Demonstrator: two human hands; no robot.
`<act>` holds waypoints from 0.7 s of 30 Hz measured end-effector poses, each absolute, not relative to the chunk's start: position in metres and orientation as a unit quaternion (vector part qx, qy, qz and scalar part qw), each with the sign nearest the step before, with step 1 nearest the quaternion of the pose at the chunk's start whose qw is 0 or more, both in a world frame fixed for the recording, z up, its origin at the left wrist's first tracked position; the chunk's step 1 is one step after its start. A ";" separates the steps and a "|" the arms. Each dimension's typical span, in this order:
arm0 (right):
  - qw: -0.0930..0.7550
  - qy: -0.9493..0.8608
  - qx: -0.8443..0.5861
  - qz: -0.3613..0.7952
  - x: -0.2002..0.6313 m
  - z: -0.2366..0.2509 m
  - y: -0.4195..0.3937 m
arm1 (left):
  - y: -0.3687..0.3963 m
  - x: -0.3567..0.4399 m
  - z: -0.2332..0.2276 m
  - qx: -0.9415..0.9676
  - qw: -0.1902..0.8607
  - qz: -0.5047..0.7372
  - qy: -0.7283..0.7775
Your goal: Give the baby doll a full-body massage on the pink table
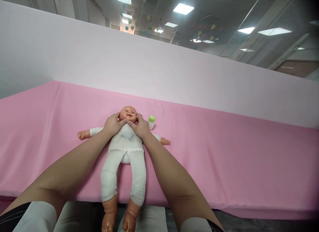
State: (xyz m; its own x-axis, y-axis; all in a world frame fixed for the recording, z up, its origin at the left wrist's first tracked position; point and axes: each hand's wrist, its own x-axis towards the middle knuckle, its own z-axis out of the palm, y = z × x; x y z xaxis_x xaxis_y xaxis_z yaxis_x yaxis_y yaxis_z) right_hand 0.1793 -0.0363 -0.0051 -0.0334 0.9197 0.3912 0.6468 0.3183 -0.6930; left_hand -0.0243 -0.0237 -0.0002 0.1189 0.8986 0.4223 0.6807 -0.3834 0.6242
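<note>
My left hand (pixel 113 124) and right hand (pixel 141 126) rest on the doll (pixel 124 149), one on each side of its neck and upper chest, thumbs meeting just under its chin. Both are laid open against it, fingers curving round its shoulders rather than clamped. The doll lies on its back in a white suit on the pink sheet (pixel 224 152), arms spread out, feet hanging over the near edge. A small bottle (pixel 151 121) with a green cap sits just beside its head, near my right hand.
</note>
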 end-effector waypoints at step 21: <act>0.467 -0.670 -0.551 0.174 0.184 -0.011 -0.032 | -0.018 -0.024 -0.003 0.722 0.184 0.411 0.526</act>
